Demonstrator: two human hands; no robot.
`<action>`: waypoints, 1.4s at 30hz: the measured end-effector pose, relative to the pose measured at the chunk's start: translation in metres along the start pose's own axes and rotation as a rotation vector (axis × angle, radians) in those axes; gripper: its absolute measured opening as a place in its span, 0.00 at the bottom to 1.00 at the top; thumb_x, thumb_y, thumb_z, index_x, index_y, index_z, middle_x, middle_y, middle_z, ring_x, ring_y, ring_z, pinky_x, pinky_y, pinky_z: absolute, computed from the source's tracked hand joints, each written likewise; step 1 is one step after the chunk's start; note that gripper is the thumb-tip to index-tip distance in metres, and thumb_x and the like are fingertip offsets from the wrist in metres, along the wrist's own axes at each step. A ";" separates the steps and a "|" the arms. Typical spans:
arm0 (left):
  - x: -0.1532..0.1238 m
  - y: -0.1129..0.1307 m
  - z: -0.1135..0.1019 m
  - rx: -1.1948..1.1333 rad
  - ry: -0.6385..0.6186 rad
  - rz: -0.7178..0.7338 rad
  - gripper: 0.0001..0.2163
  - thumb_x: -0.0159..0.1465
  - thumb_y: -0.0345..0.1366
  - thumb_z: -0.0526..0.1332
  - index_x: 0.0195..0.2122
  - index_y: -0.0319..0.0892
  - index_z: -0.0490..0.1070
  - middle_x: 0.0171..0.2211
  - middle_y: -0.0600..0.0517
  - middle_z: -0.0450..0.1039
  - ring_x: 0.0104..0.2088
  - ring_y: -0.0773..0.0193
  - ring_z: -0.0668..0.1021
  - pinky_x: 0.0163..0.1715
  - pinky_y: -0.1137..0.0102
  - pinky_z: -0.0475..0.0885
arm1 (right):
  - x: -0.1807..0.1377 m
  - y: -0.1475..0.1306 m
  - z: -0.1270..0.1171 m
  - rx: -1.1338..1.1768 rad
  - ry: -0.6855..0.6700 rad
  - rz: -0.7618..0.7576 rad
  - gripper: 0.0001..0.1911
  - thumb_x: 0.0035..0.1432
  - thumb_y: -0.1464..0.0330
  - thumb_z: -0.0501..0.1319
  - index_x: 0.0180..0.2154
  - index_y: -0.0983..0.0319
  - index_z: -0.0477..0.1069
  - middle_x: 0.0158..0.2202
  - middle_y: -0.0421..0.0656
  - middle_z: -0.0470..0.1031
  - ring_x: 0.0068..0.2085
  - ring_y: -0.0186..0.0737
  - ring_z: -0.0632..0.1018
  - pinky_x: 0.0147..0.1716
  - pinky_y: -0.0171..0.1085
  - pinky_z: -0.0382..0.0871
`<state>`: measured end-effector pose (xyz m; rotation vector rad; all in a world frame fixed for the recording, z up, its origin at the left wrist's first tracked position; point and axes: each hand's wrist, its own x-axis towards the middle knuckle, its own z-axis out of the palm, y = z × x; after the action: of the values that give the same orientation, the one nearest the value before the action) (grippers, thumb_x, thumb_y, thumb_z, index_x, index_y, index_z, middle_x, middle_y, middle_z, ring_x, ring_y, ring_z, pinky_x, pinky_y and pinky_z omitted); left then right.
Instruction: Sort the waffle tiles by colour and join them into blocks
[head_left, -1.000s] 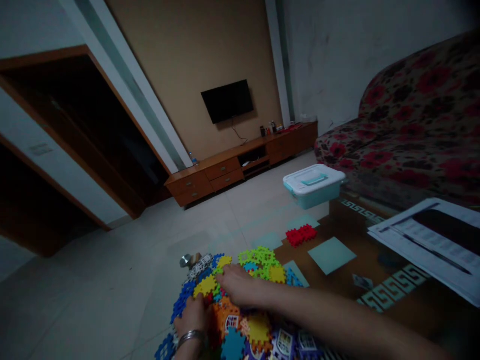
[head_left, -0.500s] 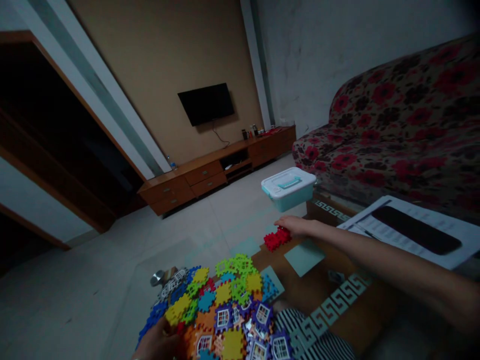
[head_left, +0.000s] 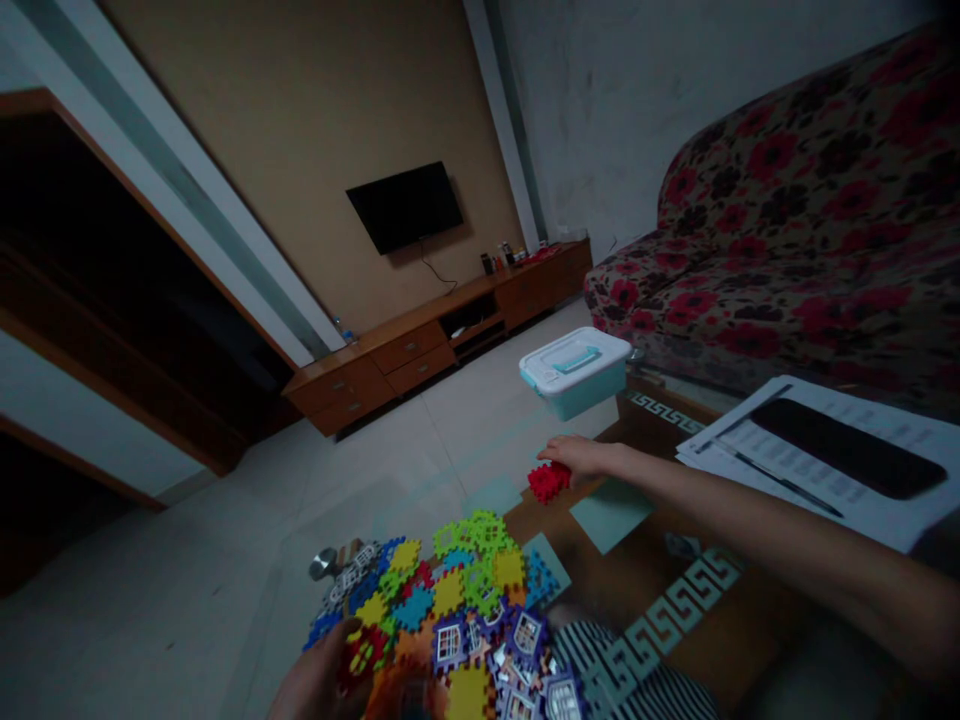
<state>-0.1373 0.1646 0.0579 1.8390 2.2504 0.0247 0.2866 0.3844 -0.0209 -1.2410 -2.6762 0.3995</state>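
Note:
My left hand (head_left: 319,678), at the bottom edge, is closed on a red interlocking toy tile (head_left: 364,652) with a yellow window pattern. It is beside a heap of colourful interlocking tiles (head_left: 450,595) in blue, green, yellow, orange, white and purple, several with window shapes. My right hand (head_left: 574,455) reaches far across the glass table (head_left: 600,625). Its fingers are curled over red tiles (head_left: 547,483), which lie apart from the heap; the fingertips are partly hidden.
A teal box with a white lid (head_left: 577,370) stands past my right hand. To the right are papers (head_left: 810,480) with a black phone (head_left: 847,447) and a pen (head_left: 780,478). A floral sofa (head_left: 772,250), a low wooden cabinet (head_left: 420,345) and a wall television (head_left: 405,208) are farther off.
My left hand has lifted the red tile slightly, turning its yellow window pattern into view. My right hand has shifted little and stays at the red tiles. The view has tilted slightly.

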 end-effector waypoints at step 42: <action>0.121 0.283 0.082 0.184 -0.052 0.412 0.18 0.65 0.44 0.59 0.53 0.42 0.67 0.53 0.46 0.70 0.51 0.56 0.73 0.51 0.54 0.70 | -0.095 0.053 0.009 0.248 0.292 0.077 0.26 0.61 0.67 0.58 0.60 0.60 0.63 0.56 0.52 0.70 0.57 0.49 0.70 0.56 0.49 0.62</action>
<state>0.1291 0.3297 0.0029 2.3403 1.8565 -0.1623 0.3831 0.3430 -0.0488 -1.2245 -2.2641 0.5008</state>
